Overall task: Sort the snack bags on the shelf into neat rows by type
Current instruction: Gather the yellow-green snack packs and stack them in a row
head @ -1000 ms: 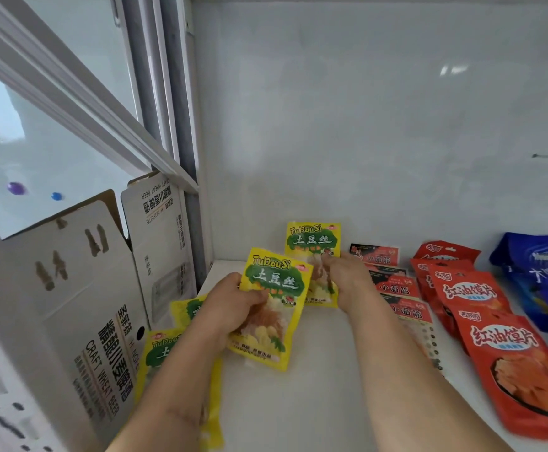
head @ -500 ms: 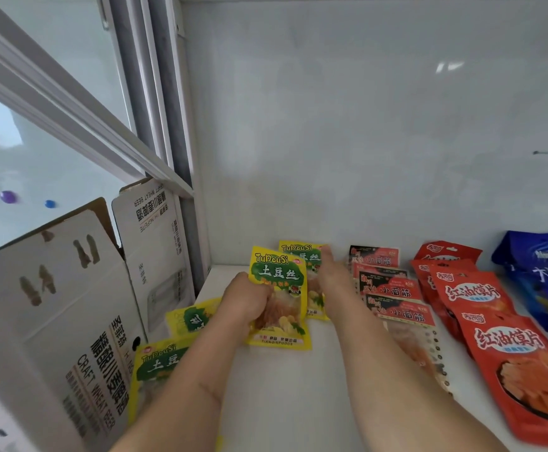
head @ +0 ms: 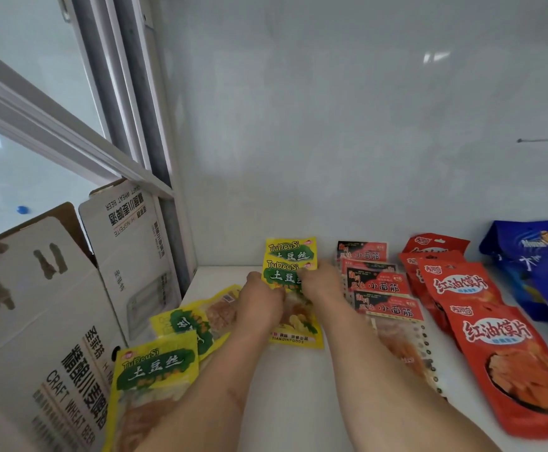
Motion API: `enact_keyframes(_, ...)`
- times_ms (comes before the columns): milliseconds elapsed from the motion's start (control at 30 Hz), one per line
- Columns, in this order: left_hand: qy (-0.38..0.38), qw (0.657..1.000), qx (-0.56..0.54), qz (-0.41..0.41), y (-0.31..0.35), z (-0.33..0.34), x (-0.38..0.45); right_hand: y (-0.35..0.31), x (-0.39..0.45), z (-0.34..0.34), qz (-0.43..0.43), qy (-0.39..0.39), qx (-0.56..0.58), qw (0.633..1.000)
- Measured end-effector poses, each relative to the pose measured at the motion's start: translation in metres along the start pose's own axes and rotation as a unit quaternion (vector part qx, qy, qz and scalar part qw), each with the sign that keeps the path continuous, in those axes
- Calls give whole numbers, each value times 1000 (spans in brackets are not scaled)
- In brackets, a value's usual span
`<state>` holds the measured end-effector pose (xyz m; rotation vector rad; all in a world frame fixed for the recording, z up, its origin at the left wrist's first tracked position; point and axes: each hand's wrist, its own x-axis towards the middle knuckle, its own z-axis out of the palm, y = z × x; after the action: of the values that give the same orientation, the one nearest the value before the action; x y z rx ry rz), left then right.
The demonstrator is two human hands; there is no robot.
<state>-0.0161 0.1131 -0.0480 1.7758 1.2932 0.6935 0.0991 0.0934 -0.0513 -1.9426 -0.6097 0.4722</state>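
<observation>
Head view is showing both hands pressing one flat yellow-and-green plastic snack bag [head: 294,308] onto the white shelf [head: 298,402]: left hand [head: 261,303] and right hand [head: 320,283] are gripping its sides, lapping it over another yellow bag [head: 290,248], seemingly extending that row beside the red packets [head: 380,283].

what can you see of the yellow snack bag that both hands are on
The flat yellow plastic snack bag with a green label lies face up on the white shelf, printed top toward the back wall. Its label reads TuDouSi with Chinese characters, and pale yellow food is pictured lower down. Its upper edge overlaps a matching yellow bag behind it. The left hand and right hand rest on its middle, hiding much of it; whether they pinch it cannot be told.
</observation>
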Motion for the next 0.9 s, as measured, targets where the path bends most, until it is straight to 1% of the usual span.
enact_keyframes(200,17,999,36,36,3,-12,-6,0,-2,2,-4,9,-35,999)
enact_keyframes(267,22,998,34,39,2,-25,-11,-2,-4,2,-9,22,-57,998)
enact_keyframes(367,10,999,38,38,-6,-49,-15,-4,-10,7,-24,39,-61,997)
enact_keyframes(467,17,999,42,24,-19,-72,-21,-7,-21,14,-74,67,-145,984)
enact_keyframes(533,36,995,93,18,-29,-86,-27,-11,-32,21,-134,91,-191,968)
enact_keyframes(567,47,991,121,17,-35,-93,-32,-13,-38,24,-173,91,-207,959)
enact_keyframes(600,56,988,141,18,-43,-98,-36,-14,-42,30,-217,73,-224,947)
enact_keyframes(667,66,983,174,9,-57,-108,-46,-18,-54,40,-294,-9,-261,919)
enact_keyframes(733,71,974,214,10,-67,-115,-57,-21,-63,51,-337,-91,-288,892)
enact_keyframes(833,60,960,272,4,-77,-124,-77,-27,-69,68,-359,-163,-347,851)
enact_keyframes(900,28,953,301,4,-83,-127,-89,-32,-69,76,-348,-205,-394,826)
